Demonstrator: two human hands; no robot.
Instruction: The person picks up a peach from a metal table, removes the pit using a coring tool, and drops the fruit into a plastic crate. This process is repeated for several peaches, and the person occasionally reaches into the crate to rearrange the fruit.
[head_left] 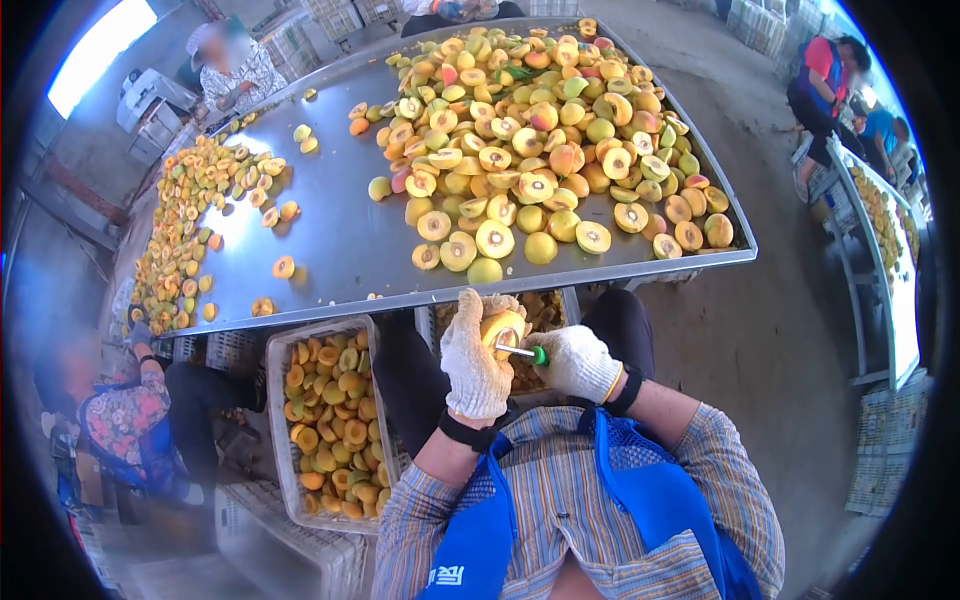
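Note:
My left hand (474, 362), in a white knit glove, is closed around a halved peach (503, 330) just below the table's front edge. Its cut face is turned toward my right. My right hand (578, 362), gloved too, grips a pitting tool with a green handle (540, 355) and a thin metal shaft (514, 350). The shaft reaches the cut face near the middle; its tip is hidden. Beneath my hands is a crate of cut fruit (548, 312), partly covered by them.
A metal table (340, 235) bears a large heap of halved peaches (540, 140) and a smaller pile (180, 230) at left. A white crate of peach halves (335, 420) stands by my left leg. Co-workers sit at left (130, 420) and far left (235, 75); others are at right (825, 85).

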